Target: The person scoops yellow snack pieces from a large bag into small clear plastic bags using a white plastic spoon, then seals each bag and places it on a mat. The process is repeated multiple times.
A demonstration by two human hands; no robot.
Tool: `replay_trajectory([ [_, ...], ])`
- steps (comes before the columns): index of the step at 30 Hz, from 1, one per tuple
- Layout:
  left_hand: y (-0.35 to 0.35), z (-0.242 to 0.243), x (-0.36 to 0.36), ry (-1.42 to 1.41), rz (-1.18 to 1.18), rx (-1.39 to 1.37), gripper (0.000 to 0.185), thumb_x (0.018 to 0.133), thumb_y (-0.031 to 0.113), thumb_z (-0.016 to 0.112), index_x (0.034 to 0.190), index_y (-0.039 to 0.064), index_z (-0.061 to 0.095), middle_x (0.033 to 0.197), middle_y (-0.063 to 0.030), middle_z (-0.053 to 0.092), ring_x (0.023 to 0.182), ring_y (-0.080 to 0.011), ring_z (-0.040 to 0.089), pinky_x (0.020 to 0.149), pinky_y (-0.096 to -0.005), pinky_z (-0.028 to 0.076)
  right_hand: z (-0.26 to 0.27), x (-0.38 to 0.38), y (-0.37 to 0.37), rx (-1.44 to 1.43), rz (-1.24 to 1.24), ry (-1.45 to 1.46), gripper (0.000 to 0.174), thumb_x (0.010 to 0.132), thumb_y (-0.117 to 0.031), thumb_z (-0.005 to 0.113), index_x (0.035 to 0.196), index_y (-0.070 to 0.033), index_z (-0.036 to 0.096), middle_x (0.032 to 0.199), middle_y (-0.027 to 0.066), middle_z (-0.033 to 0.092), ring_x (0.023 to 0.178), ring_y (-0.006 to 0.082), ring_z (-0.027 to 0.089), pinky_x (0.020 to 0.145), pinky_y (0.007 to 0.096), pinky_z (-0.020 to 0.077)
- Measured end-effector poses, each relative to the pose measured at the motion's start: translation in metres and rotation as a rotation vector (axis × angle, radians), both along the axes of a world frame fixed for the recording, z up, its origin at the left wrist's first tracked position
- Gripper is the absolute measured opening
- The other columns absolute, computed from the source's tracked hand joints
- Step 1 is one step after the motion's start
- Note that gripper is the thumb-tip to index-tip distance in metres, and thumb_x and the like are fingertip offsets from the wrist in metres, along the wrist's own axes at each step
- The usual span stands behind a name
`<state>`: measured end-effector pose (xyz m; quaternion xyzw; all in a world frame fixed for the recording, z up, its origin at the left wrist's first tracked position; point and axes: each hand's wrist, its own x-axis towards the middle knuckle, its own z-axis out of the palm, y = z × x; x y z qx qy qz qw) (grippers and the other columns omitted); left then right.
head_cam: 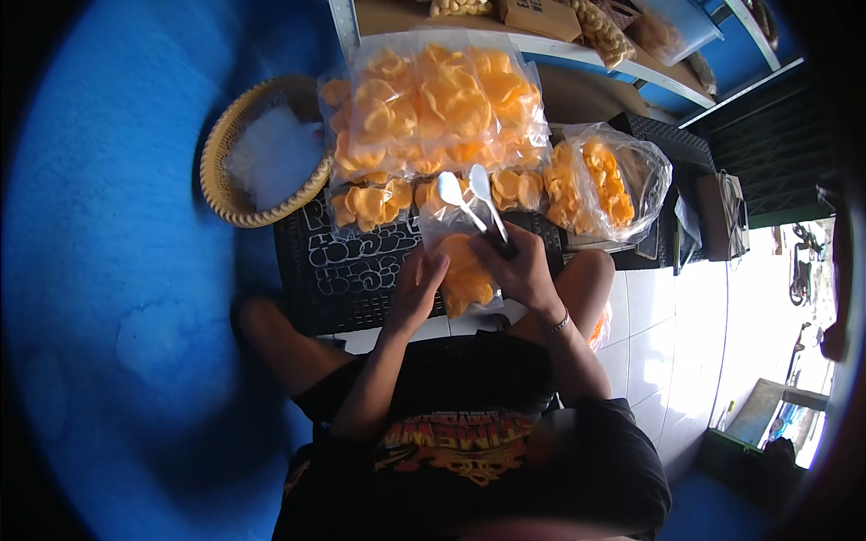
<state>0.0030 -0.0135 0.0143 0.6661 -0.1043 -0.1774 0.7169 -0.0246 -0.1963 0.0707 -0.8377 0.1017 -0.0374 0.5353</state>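
Observation:
Over my lap I hold a clear plastic bag (467, 276) of round orange crackers between both hands. My left hand (421, 287) grips its left side. My right hand (519, 265) is at its upper right and also clasps serving tongs (497, 216) with two pale spoon-shaped ends that point away from me. Just beyond the tongs, more orange crackers (517, 189) lie in small clear bags. A stack of filled bags (446, 101) rises behind them. To their right sits a large open plastic bag (646, 196) with crackers inside.
A woven basket (211, 162) holding clear plastic bags (274, 152) stands at the left, near a blue wall (115, 237). Under the goods is a black patterned surface (338, 304). Shelves (561, 47) with packed snacks run behind; a paper bag (718, 216) stands at right.

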Motion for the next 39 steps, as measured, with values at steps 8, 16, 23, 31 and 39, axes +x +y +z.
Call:
replay_trajectory([
  [8,0.039,-0.037,-0.008,0.321,-0.129,-0.177,0.042,0.105,0.036,0.044,0.124,-0.001,0.052,0.114,-0.0172,0.062,0.098,-0.0245,0.067,0.089,-0.0366,0.052,0.056,0.009,-0.008,0.172,-0.26,-0.094,0.018,0.091,-0.016,0.069,0.091,0.001,0.065,0.071,-0.0011,0.062,0.065,0.0034,0.054,0.056,0.0211,0.0419],
  [16,0.051,-0.059,-0.007,0.381,-0.108,-0.237,0.031,0.105,0.024,0.046,0.12,-0.002,0.052,0.109,-0.017,0.061,0.09,-0.024,0.069,0.082,-0.0364,0.058,0.105,0.059,-0.016,-0.029,-0.334,-0.222,0.021,0.09,-0.021,0.07,0.087,0.0,0.07,0.062,-0.0044,0.057,0.047,0.0013,0.043,0.043,0.0201,0.0327],
  [23,0.055,-0.063,-0.006,0.378,-0.134,-0.357,0.026,0.103,0.02,0.052,0.12,0.0,0.052,0.108,-0.0148,0.061,0.086,-0.0205,0.069,0.077,-0.0335,0.059,0.117,0.185,-0.018,-0.01,-0.092,-0.273,0.024,0.089,-0.023,0.069,0.093,0.001,0.071,0.072,0.0025,0.066,0.045,0.0042,0.045,0.039,0.0215,0.0351],
  [31,0.046,-0.015,-0.012,-0.013,-0.036,-0.259,0.011,0.096,0.008,0.06,0.102,0.0,0.063,0.086,-0.0075,0.066,0.077,-0.0102,0.063,0.069,-0.0243,0.052,0.102,0.265,-0.009,-0.243,0.073,-0.038,0.02,0.085,-0.025,0.072,0.091,-0.006,0.072,0.065,0.0014,0.065,0.045,0.0076,0.049,0.042,0.024,0.0422],
  [39,0.051,0.102,0.078,-0.751,0.308,0.049,0.015,0.091,0.005,0.064,0.104,0.0,0.063,0.097,-0.0109,0.067,0.087,-0.0188,0.064,0.078,-0.0306,0.049,0.111,0.23,-0.002,-0.516,-0.26,-0.192,0.037,0.083,-0.032,0.069,0.094,0.003,0.069,0.089,0.0266,0.069,0.091,0.0417,0.067,0.079,0.0472,0.0526],
])
